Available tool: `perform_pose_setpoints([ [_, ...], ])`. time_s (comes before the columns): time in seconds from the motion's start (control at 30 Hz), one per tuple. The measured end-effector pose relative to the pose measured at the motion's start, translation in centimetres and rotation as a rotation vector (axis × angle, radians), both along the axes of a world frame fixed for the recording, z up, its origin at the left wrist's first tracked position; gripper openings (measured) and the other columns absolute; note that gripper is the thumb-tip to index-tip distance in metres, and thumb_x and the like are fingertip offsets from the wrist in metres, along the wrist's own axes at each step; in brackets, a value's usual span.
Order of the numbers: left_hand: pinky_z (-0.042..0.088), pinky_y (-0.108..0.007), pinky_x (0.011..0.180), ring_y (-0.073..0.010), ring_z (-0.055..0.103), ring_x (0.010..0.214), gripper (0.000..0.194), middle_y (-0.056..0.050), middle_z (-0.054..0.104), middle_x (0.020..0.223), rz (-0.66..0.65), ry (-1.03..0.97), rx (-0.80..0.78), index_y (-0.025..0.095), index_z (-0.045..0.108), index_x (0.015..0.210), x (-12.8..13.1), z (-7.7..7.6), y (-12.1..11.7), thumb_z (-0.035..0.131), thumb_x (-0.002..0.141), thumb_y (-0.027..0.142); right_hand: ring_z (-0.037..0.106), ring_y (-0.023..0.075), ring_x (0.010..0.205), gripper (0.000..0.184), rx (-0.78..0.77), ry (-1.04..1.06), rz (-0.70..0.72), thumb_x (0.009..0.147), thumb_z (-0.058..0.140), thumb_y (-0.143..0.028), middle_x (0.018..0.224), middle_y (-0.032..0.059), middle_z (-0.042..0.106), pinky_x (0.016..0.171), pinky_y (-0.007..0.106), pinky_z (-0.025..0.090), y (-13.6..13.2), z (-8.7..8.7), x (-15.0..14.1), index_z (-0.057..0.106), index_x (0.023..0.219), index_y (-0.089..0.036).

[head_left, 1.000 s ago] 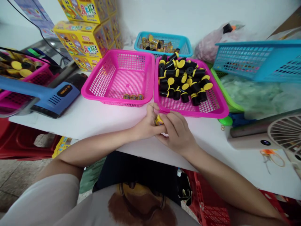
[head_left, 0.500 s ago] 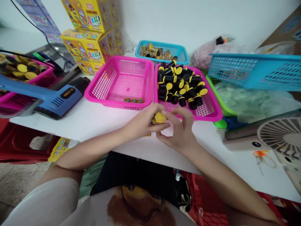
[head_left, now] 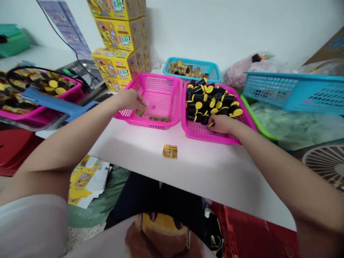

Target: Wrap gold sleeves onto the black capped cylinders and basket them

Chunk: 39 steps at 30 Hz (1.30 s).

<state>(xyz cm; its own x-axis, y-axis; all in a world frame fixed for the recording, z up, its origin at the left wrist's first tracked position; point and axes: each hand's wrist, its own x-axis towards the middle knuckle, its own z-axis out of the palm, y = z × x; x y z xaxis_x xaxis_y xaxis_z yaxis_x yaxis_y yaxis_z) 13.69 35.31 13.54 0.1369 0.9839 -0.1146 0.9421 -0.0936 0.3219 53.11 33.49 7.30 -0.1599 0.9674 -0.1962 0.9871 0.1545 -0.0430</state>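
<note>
Over the left pink basket (head_left: 177,104), my left hand (head_left: 131,99) is closed on a small container in a yellow printed wrapper (head_left: 139,112), at the basket's near left. Several similar wrapped containers (head_left: 159,119) lie in a row by its front wall. My right hand (head_left: 221,123) reaches into the right pink basket (head_left: 196,135), fingers closed round a small black container with a yellow lid (head_left: 211,124), mostly hidden by the hand. Many more black containers (head_left: 199,97) are heaped there. A flat yellow printed sleeve (head_left: 170,152) lies on the white table before me.
Stacked yellow boxes (head_left: 115,64) stand behind the left basket. A blue basket (head_left: 193,77) with wrapped containers is at the back. The blue heat gun (head_left: 53,104) lies left, partly behind my arm. A fan (head_left: 325,161) and large blue basket (head_left: 292,91) are on the right.
My hands, together over the table before, have parted. The left moved into the left basket with a wrapped container; the right went into the right basket. The sleeve on the table is now uncovered.
</note>
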Motion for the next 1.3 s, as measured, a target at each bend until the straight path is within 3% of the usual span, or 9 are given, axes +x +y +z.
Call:
perform_pose_setpoints([
  [0.23,0.046,-0.031,0.092,-0.0214,0.07,0.084,0.032,-0.004,0.075,0.073,-0.139,0.193,-0.256,0.017,0.082,0.1,1.6,-2.6,1.2,0.077,0.084,0.043,0.073,0.0209,0.083,0.025,0.251,0.354,-0.094,0.087,0.074,-0.04,0.1,0.006,0.078,0.073,0.032,0.055,-4.9,1.5,0.7,0.074,0.104,-0.022],
  [0.43,0.05,-0.039,0.102,-0.0299,0.071,0.11,0.043,-0.013,0.079,0.11,-0.115,0.215,-0.049,0.014,0.073,0.128,2.7,-1.6,-0.2,0.066,0.096,0.041,0.074,0.0211,0.083,0.028,0.583,0.841,-0.103,0.082,0.08,-0.045,0.1,0.0047,0.079,0.071,0.035,0.061,-9.6,0.4,0.0,0.076,0.102,-0.025],
  [0.57,0.053,-0.032,0.101,-0.0207,0.074,0.11,0.035,-0.01,0.077,0.124,-0.452,-0.109,0.397,0.02,0.068,0.135,4.8,-1.2,-6.6,0.053,0.108,0.038,0.075,0.0218,0.094,0.023,0.833,0.988,-0.05,0.086,0.079,-0.04,0.11,0.0063,0.077,0.071,0.035,0.063,-10.5,-1.0,-0.3,0.074,0.104,-0.026],
  [0.67,0.054,-0.03,0.105,-0.0197,0.074,0.118,0.036,-0.009,0.076,0.132,-0.79,-0.036,0.271,0.021,0.069,0.135,6.7,-4.3,-13.5,0.049,0.111,0.039,0.074,0.0242,0.105,0.02,0.897,1.006,0.026,0.087,0.08,-0.037,0.113,0.0067,0.075,0.075,0.038,0.064,-10.7,-1.7,-0.2,0.074,0.103,-0.027],
  [0.8,0.047,-0.056,0.119,-0.0397,0.054,0.146,0.085,-0.028,0.055,0.153,-0.799,0.302,0.32,0.001,0.057,0.147,7.7,-10.5,-21.4,0.055,0.098,0.07,0.074,0.0244,0.105,0.017,0.895,0.939,0.106,0.087,0.081,-0.032,0.111,0.0059,0.077,0.084,0.042,0.065,-11.1,-1.7,-0.1,0.075,0.102,-0.027],
  [0.9,0.05,-0.053,0.118,-0.0343,0.06,0.142,0.06,-0.023,0.06,0.151,-0.794,0.357,0.49,0.003,0.057,0.147,6.9,-12.6,-25.3,0.051,0.108,0.049,0.074,0.0246,0.103,0.016,0.903,0.896,0.137,0.086,0.081,-0.029,0.11,0.0052,0.077,0.089,0.045,0.063,-11.2,-1.6,0.0,0.076,0.101,-0.028],
  [1.0,0.058,-0.041,0.108,-0.0282,0.071,0.126,0.037,-0.018,0.072,0.137,-0.887,0.306,0.594,0.004,0.065,0.137,5.6,-11.5,-27.3,0.047,0.106,0.014,0.075,0.0253,0.103,0.018,0.901,0.892,0.15,0.085,0.082,-0.027,0.11,0.0052,0.077,0.092,0.047,0.062,-11.2,-1.6,0.0,0.076,0.102,-0.029],
  [1.1,0.062,-0.031,0.101,-0.0232,0.076,0.117,0.037,-0.016,0.078,0.123,-0.94,0.036,0.612,0.004,0.065,0.134,5.0,-8.7,-26.4,0.043,0.105,0.008,0.074,0.0253,0.106,0.02,0.936,0.928,0.168,0.085,0.083,-0.025,0.111,0.005,0.077,0.097,0.049,0.061,-11.4,-1.6,-0.5,0.076,0.103,-0.029],
  [1.3,0.063,-0.019,0.079,-0.0141,0.079,0.091,0.016,-0.007,0.081,0.101,-0.701,-0.68,0.261,0.015,0.08,0.1,7.7,-3.7,-17.4,0.067,0.093,0.007,0.073,0.0243,0.113,0.027,0.899,1.175,0.23,0.082,0.085,-0.02,0.113,0.0052,0.076,0.1,0.048,0.061,-13.1,-1.3,-3.0,0.075,0.106,-0.028],
])
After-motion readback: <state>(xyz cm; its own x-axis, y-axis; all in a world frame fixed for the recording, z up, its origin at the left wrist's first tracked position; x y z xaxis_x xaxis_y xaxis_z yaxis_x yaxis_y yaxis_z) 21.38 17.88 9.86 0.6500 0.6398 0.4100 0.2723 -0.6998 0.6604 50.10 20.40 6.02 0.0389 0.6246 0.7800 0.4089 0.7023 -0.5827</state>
